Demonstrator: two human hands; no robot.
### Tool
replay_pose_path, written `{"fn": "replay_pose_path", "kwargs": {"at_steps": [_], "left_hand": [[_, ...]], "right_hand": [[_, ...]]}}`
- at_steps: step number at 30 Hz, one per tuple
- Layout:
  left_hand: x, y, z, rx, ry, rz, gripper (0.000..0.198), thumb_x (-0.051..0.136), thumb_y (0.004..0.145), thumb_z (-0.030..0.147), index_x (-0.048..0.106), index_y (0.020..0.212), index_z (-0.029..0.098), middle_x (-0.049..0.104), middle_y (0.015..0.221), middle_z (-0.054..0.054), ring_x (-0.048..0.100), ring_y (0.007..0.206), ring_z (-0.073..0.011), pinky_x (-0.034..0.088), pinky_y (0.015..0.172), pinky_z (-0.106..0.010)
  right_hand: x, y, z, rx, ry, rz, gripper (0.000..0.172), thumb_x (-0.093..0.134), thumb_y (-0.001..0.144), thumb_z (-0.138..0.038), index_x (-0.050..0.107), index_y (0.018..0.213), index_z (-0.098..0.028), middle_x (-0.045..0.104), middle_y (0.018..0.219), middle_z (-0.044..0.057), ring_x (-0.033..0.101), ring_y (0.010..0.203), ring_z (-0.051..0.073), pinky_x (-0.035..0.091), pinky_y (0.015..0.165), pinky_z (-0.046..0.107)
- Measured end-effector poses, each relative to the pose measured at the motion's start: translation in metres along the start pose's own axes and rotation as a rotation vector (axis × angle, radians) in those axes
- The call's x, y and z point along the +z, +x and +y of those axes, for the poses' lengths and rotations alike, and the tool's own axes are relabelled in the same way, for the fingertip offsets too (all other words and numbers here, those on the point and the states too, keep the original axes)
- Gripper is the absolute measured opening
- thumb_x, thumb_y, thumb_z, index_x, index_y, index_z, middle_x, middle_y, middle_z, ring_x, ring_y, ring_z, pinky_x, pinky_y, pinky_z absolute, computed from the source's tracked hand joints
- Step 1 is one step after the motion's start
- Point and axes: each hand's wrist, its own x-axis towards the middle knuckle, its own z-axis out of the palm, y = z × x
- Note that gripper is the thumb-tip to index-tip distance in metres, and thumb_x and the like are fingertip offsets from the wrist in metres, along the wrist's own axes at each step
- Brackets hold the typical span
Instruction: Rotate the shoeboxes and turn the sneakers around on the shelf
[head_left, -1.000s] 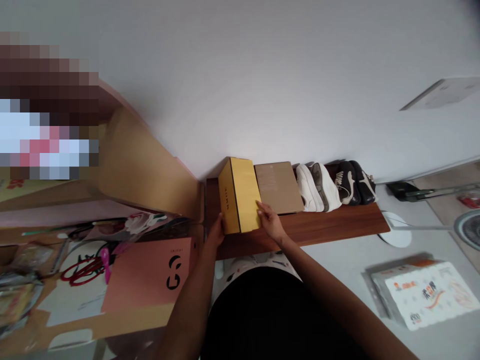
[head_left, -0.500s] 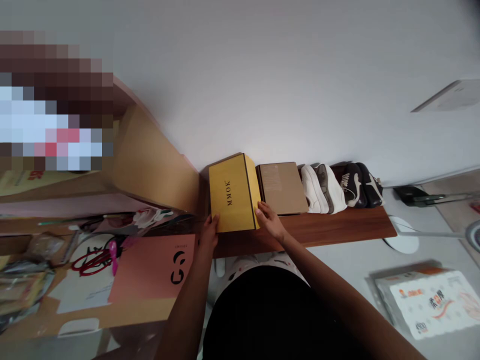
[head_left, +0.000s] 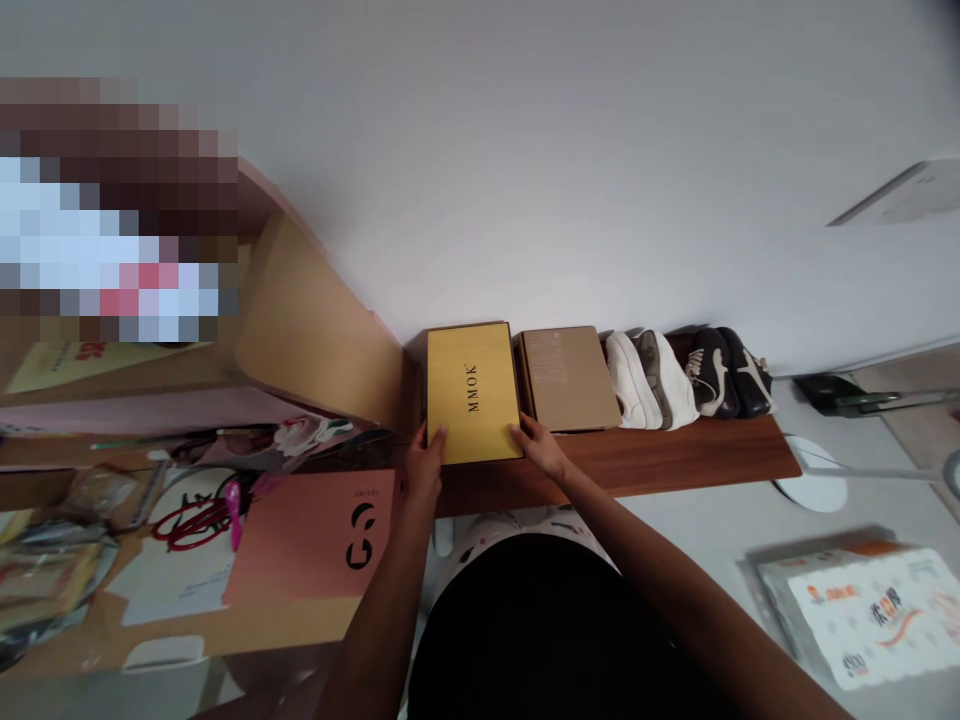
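Observation:
A yellow shoebox [head_left: 469, 385] marked MMOK lies on the left part of a wooden shelf [head_left: 675, 465]. My left hand [head_left: 426, 462] grips its near left corner, the thumb on the lid. At the near right corner, my right hand [head_left: 541, 447] grips the box with its thumb over the edge. Just right of the yellow box is a brown cardboard box [head_left: 570, 375], with a narrow gap between them. White sneakers [head_left: 649, 380] and black sneakers [head_left: 724, 372] stand farther right in the same row.
A desk [head_left: 277, 625] at the left bears a pink box [head_left: 307, 540], red-handled scissors [head_left: 191, 520] and papers. A wooden panel [head_left: 322, 320] rises left of the shelf. On the right floor are a tissue pack [head_left: 877, 610] and a black dustpan [head_left: 825, 395].
The yellow shoebox has turned from a tilt to lie flat and square with the row. Both hands have kept hold of it.

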Motion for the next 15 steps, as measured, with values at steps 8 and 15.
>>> {"fn": "replay_pose_path", "kwargs": {"at_steps": [8,15], "left_hand": [[0.009,0.001,-0.005,0.087,0.148,0.078,0.052,0.074,0.084,0.035,0.064,0.133,0.021,0.074,0.121,-0.008,0.07,0.111,-0.023,0.057,0.094,-0.036],[0.009,0.007,-0.011,0.077,0.24,0.065,0.052,0.068,0.088,0.037,0.061,0.137,0.022,0.074,0.119,-0.009,0.072,0.108,-0.0234,0.058,0.092,-0.037]], "right_hand": [[0.001,0.021,0.027,-0.047,-0.174,0.055,0.039,0.055,0.089,-0.044,0.066,0.118,-0.02,0.073,0.116,0.009,0.064,0.115,0.028,0.047,0.106,0.046],[0.009,0.027,0.036,0.007,-0.231,0.103,0.049,0.054,0.089,-0.038,0.059,0.134,-0.02,0.068,0.129,0.011,0.058,0.127,0.028,0.043,0.111,0.045]]}}
